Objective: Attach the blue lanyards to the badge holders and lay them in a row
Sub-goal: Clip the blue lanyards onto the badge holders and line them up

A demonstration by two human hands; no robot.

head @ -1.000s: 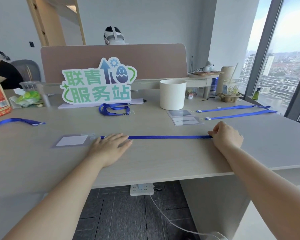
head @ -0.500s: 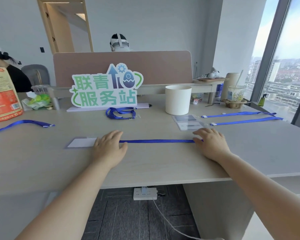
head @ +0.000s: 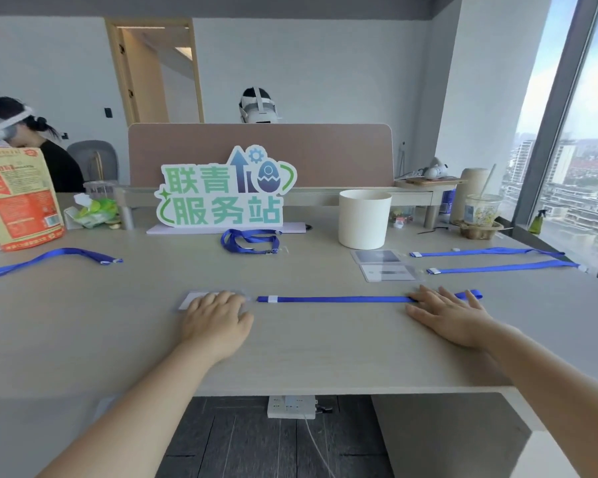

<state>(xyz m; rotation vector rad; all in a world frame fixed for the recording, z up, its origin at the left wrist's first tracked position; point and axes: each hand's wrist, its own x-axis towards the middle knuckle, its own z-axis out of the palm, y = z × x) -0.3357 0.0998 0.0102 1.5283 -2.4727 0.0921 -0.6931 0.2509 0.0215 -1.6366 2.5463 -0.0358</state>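
Two hands down on the tabletop [head: 308, 353]: our left hand [head: 218, 317] rests flat on the badge holder [head: 191, 299] towards the front edge. Our right hand [head: 446, 310] lies open, fingers spread, on the loop end of the blue lanyard [head: 332, 299], which is stretched straight between them. Looks to us like the laying-out step for this one. We can't tell if the clip is actually hooked on, since the left hand covers that spot. Next we'd guess it's the loose lanyard [head: 49, 257] by the left edge or the coiled lanyard [head: 251, 240] near the back. Either one needs a holder and a careful pinch on that tiny clip.
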